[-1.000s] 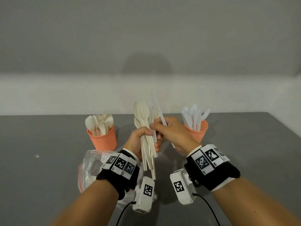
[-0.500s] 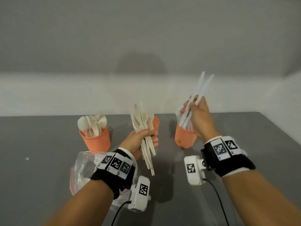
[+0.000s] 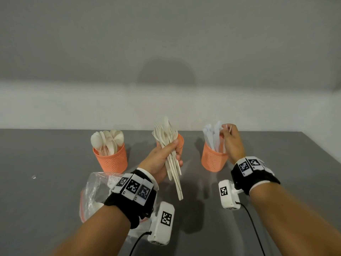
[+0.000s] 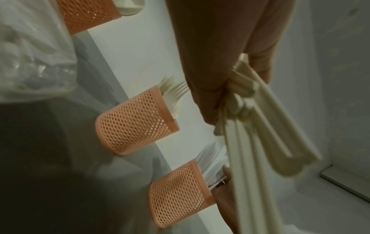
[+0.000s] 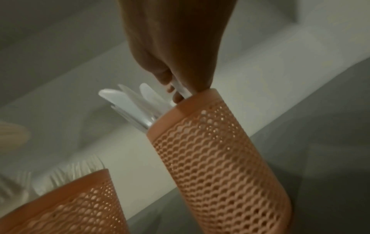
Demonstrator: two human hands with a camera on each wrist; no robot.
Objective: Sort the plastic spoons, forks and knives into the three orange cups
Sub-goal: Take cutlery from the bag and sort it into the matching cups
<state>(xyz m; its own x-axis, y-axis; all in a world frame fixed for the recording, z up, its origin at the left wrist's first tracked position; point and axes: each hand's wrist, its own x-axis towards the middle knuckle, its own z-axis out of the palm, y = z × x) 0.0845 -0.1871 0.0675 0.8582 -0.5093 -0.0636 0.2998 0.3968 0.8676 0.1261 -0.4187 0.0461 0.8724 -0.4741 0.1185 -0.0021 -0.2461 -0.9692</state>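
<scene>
Orange mesh cups: left cup (image 3: 110,159) holds cream plastic spoons (image 3: 108,142), centre cup (image 4: 138,120) forks, right cup (image 3: 214,159) white knives (image 3: 212,137). Right hand (image 3: 231,143) at right cup rim, fingers pinching knife. Left hand (image 3: 162,157) clamped on unsorted cream cutlery bundle (image 3: 169,154), frame centre. Judged: sorting mostly done.

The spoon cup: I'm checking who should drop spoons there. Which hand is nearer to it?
Left. The left hand grips a cutlery bundle just right of the spoon cup; the right hand is at the knife cup, farthest away.
</scene>
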